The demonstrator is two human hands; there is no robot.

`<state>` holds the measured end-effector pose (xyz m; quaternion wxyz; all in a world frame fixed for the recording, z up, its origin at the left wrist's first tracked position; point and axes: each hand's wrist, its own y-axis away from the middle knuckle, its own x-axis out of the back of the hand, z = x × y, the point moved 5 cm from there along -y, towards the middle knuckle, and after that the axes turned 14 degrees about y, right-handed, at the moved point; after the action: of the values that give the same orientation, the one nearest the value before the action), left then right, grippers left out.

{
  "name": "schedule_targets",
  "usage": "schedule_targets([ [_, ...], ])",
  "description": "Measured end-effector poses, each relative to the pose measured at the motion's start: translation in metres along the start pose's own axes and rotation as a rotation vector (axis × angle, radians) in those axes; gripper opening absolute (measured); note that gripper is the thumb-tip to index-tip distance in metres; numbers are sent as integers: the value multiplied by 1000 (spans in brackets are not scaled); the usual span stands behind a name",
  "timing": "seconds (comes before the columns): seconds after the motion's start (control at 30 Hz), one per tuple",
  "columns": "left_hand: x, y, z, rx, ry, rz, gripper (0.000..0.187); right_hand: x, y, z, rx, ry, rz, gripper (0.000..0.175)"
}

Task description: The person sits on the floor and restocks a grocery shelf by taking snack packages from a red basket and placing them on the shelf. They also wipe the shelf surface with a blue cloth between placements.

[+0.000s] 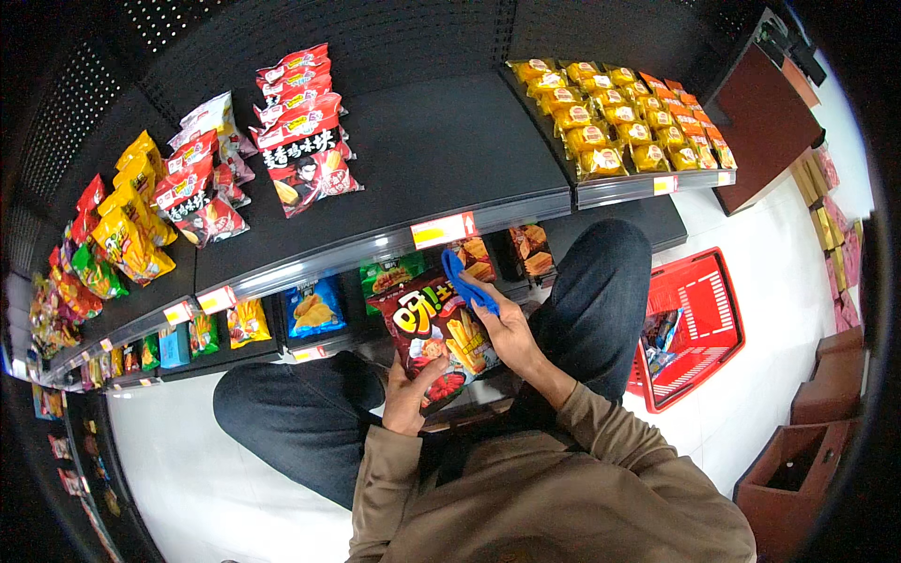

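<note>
My left hand [414, 395] grips the lower left side of a dark red snack bag [440, 338], which is held tilted in front of the lower shelf. A folded blue cloth [470, 283] is in my right hand [508, 331], lying against the bag's upper right corner. Behind the bag, a green snack bag [389, 276] and brown snack packs [473, 255] are partly hidden on the lower shelf. Red snack bags [306, 151] stand in a row on the black upper shelf [429, 141], above my hands.
Yellow packaged snacks [602, 162] fill the upper shelf's right end; yellow bags [130, 236] stand at the left. A red shopping basket [728, 338] holding small packs rests on the floor beside my right knee. The shelf's front edge [281, 269] runs above my knees. Brown boxes [781, 457] are at right.
</note>
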<state>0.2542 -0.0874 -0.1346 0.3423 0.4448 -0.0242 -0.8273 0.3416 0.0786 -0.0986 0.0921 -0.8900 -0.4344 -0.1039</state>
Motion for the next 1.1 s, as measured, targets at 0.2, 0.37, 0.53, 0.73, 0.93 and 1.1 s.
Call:
schedule_targets([
  [0.2,12,-2,16,-104,148,152,60,-5,28,-18,159,320,-115,36],
  [0.37,16,0,28,-197,155,213,59,23,57,-10,-131,190,-60,18],
  [0.53,11,6,34,-219,168,230,58,39,68,-15,-236,-5,-76,29],
  [0.73,1,22,29,-144,128,165,54,56,74,-50,-193,-57,-217,39],
  [0.93,-12,55,19,-31,84,162,60,108,88,-65,-200,-171,-148,37],
  [1.1,-40,65,23,-32,-6,94,63,175,118,-54,-418,-142,164,42],
])
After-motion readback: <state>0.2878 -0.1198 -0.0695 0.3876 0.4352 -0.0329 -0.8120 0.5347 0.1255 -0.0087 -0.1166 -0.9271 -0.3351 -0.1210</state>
